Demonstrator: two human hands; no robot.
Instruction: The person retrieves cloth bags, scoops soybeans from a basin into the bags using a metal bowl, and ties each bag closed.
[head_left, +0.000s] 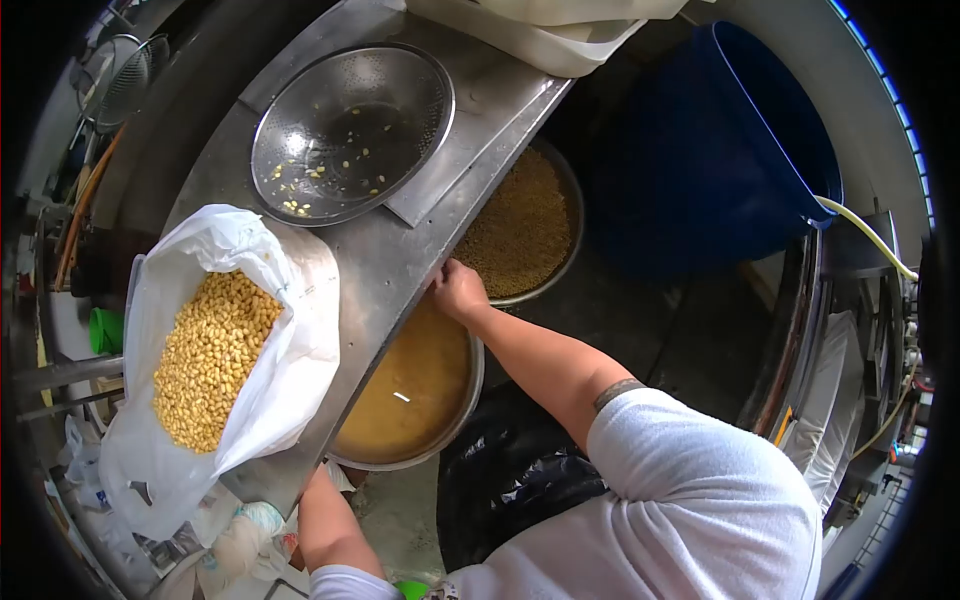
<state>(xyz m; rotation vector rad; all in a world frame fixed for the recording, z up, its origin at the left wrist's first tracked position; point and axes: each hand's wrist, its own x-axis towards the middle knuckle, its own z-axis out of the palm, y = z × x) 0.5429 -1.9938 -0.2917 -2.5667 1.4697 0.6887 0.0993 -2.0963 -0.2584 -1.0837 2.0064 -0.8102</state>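
A wide metal basin [478,375] of cloudy yellowish liquid sits low, partly under the metal table's edge. My right hand [459,288] is at the basin's far side, its fingers curled at the rim and partly hidden by the table edge. On the near side my left hand [318,487] reaches under the table beside the basin. Only the wrist shows there; its fingers are hidden. Just beyond my right hand stands a second metal basin [580,215], filled with small brown grains or beans.
On the metal table [365,255] are a white plastic sack [310,310] of yellow beans and a perforated metal colander [345,130] with a few beans. A big blue barrel [690,150] with a hose [870,232] stands at right. Black plastic [520,460] lies below my right arm.
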